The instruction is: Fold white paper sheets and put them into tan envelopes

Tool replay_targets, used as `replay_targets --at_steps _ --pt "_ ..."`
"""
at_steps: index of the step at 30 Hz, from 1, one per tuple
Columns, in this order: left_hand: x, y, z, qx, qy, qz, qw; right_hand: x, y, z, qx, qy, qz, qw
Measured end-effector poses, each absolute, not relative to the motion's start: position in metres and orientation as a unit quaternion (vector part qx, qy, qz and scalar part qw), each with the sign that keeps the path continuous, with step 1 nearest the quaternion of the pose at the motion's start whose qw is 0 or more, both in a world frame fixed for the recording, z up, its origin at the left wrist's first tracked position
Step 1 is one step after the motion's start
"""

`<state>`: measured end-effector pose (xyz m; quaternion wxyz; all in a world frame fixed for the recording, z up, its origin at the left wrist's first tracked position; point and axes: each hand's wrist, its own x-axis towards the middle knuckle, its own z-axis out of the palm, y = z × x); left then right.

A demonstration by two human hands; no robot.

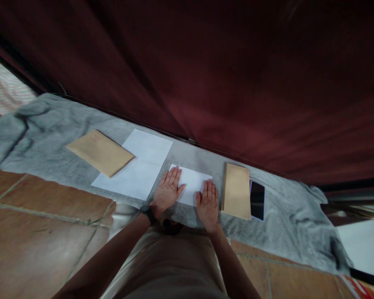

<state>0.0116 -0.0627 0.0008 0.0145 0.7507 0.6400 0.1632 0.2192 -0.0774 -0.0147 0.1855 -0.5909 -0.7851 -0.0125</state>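
A small white sheet of paper [191, 182], seemingly folded, lies on the grey cloth in front of me. My left hand [168, 189] rests flat on its left part, fingers stretched out. On its right end lies my right hand [208, 203], also flat with the fingers extended. Left of them is a larger white sheet [146, 166], partly covered by brown envelopes [101, 151]. A stack of brown envelopes [237, 191] sits just right of my right hand. Neither hand grasps anything.
A dark-screened phone [257, 200] lies beside the right-hand envelope stack. The grey cloth [286, 224] covers a long narrow surface. Behind it hangs a dark red curtain [224, 91]. Tiled floor [50, 232] shows in front, and a white sheet-like item [363, 245] is at far right.
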Motion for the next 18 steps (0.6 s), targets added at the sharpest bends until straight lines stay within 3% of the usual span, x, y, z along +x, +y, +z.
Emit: replay_targets --at_steps 10,18 --pt "0.007 -0.067 0.001 0.74 0.648 0.178 0.033 0.184 -0.088 0.006 -0.563 -0.807 0.019 0.177" --pt "0.008 -0.071 -0.002 0.703 0.684 0.195 0.014 0.188 -0.105 -0.009 -0.552 -0.817 0.014 0.169"
